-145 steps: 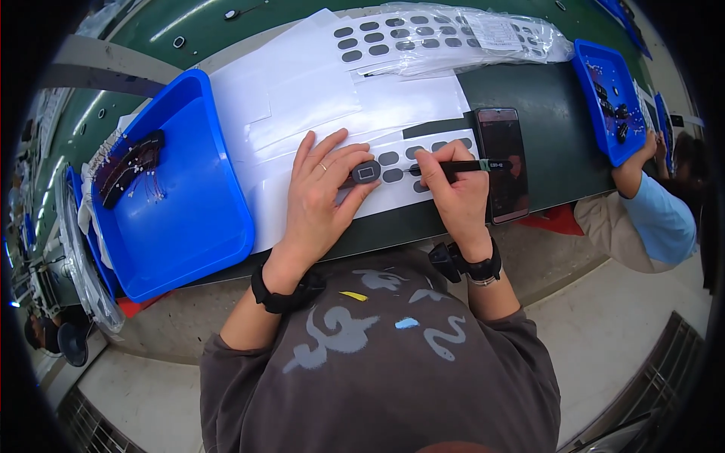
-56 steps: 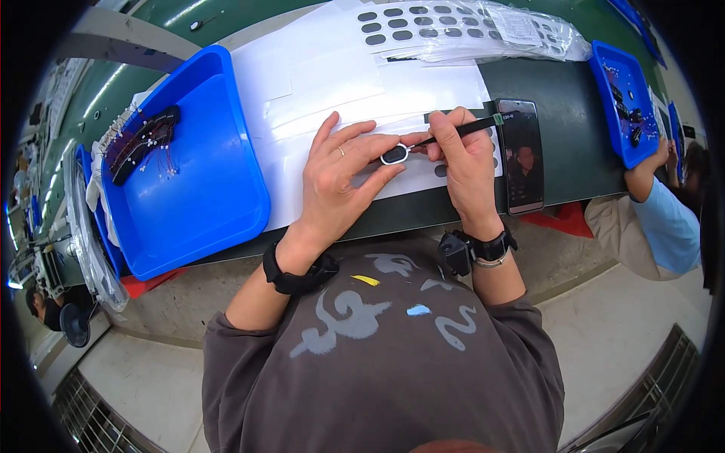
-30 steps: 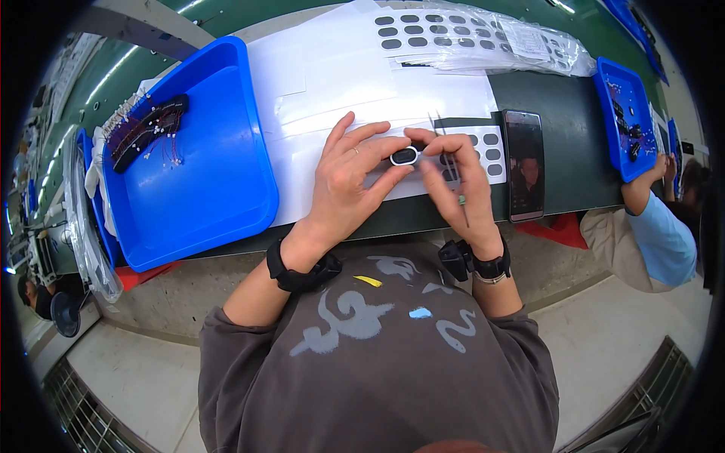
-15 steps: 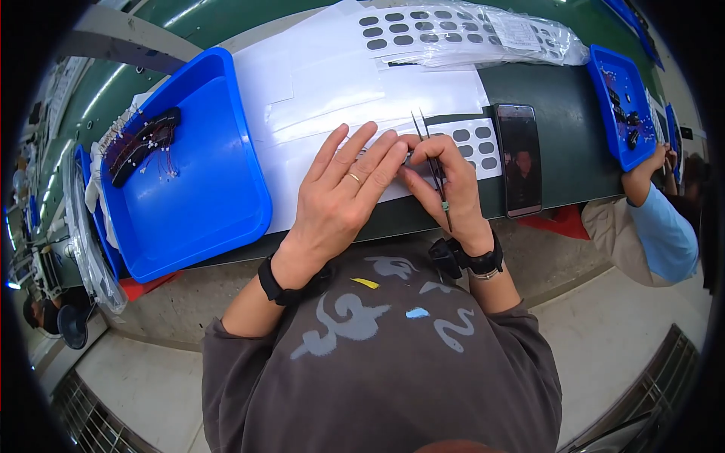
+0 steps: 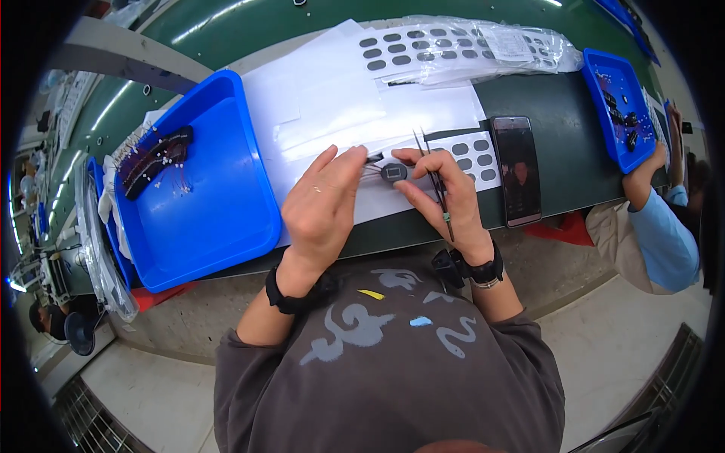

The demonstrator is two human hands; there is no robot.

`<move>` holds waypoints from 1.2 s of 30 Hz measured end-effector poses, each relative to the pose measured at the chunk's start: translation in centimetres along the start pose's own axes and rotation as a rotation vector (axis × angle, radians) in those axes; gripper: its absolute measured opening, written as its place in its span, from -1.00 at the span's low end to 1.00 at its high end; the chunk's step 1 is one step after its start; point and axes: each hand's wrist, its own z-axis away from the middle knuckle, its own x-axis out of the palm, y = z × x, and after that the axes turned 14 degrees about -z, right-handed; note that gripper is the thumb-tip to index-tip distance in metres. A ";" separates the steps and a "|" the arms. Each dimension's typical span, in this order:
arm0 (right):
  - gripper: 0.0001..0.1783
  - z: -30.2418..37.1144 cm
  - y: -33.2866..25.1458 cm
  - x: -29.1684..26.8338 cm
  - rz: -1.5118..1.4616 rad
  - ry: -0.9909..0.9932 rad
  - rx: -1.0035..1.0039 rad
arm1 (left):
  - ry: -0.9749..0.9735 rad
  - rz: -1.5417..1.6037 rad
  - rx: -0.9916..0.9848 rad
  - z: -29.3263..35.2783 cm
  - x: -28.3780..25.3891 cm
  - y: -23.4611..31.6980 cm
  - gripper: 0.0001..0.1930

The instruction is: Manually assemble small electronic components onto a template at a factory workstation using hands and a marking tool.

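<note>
Fingers of the right hand [image 5: 455, 202] pinch a dark oval part [image 5: 393, 173], tweezers [image 5: 446, 217] held alongside, near the front edge of the table [image 5: 555, 106]. Whether fingers of the left hand [image 5: 321, 208] grip the wires [image 5: 371, 168], I cannot tell. A phone [image 5: 516, 172] lies by that edge.

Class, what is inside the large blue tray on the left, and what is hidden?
Inside the large blue tray lies a curved row of black parts, with dark wires and small white tips. They cover part of the tray's floor; what lies beneath cannot be seen.
</note>
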 end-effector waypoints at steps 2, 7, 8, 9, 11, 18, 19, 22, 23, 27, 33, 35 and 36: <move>-0.73 -0.1 -0.2 -0.2 0.031 0.093 -0.101 | -0.024 0.103 -0.159 -0.5 -0.9 0.5 -0.66; -0.78 -0.9 -2.9 0.2 -0.287 0.226 -0.073 | -0.206 0.945 -0.613 -1.6 -2.0 0.9 -0.53; -0.78 -1.0 -3.1 0.4 -0.285 0.237 -0.078 | -0.243 1.039 -0.669 -1.6 -1.9 0.7 -0.49; -0.79 -1.1 -3.4 0.6 -0.317 0.229 -0.043 | -0.281 1.131 -0.726 -1.6 -1.8 0.7 -0.45; -0.82 -1.3 -3.7 0.9 -0.381 0.207 0.029 | -0.278 1.099 -0.699 -1.5 -1.5 0.7 -0.44; -0.83 -1.1 -4.1 1.6 -0.373 0.229 0.102 | -0.245 0.973 -0.626 -1.3 -1.3 0.6 -0.46; -0.83 -1.1 -3.9 1.6 -0.398 0.243 0.111 | -0.279 1.040 -0.688 -1.5 -1.3 0.6 -0.46; -0.83 -1.1 -3.2 0.8 -0.457 0.212 0.091 | -0.330 1.175 -0.814 -1.7 -1.4 0.1 -0.47; -0.83 -1.2 -3.0 0.6 -0.486 0.200 0.082 | -0.372 1.209 -0.847 -1.8 -1.4 -0.2 -0.48; -0.81 -1.6 -2.3 0.2 -0.381 0.068 -0.055 | -0.491 1.296 -0.933 -1.9 -1.5 -0.7 -0.54; -0.79 -1.7 -2.3 0.2 -0.436 0.002 0.024 | -0.631 1.396 -1.001 -1.9 -1.3 -0.9 -0.64; -0.78 -1.7 -2.5 0.6 -0.423 0.040 0.033 | -0.592 1.416 -0.987 -2.1 -1.6 -0.7 -0.65; -0.78 -1.7 -2.6 0.7 -0.421 0.039 0.033 | -0.558 1.434 -0.973 -2.3 -1.7 -0.5 -0.67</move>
